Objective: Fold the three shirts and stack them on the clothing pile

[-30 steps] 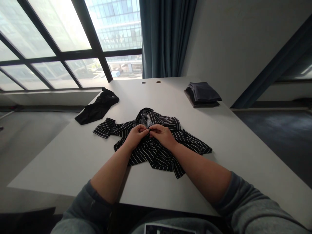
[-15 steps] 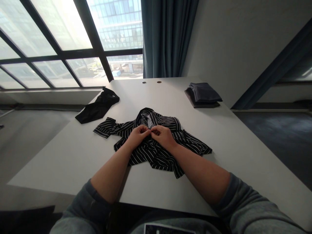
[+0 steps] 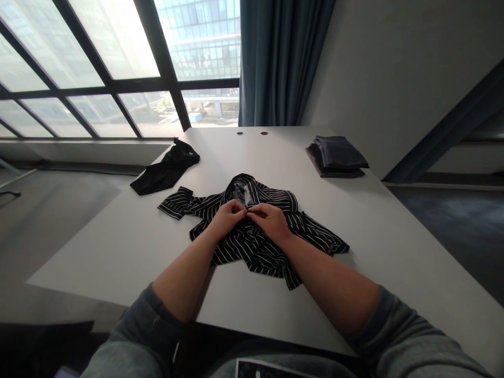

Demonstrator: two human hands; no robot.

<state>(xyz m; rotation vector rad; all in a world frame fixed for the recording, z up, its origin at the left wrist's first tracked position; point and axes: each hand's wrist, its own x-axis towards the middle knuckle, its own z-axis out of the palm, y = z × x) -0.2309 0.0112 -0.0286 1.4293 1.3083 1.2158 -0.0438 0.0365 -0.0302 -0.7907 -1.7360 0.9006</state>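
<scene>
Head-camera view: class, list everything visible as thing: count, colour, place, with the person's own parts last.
striped shirt: one, black with white stripes, mid-table
black garment: one, black, far left of table
folded fabric stack: one, dark grey, far right of table
table: one, white, under everything
round holes: two, dark, table's far edge
curtain: one, dark teal, beyond table
window: one, dark-framed, behind table
left hand, right hand: two, on shirt front, fingertips meeting
grey sleeves: two, bottom corners

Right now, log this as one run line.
black-and-white striped shirt: on white table | left hand: at its front | right hand: fingertips meeting left's
</scene>
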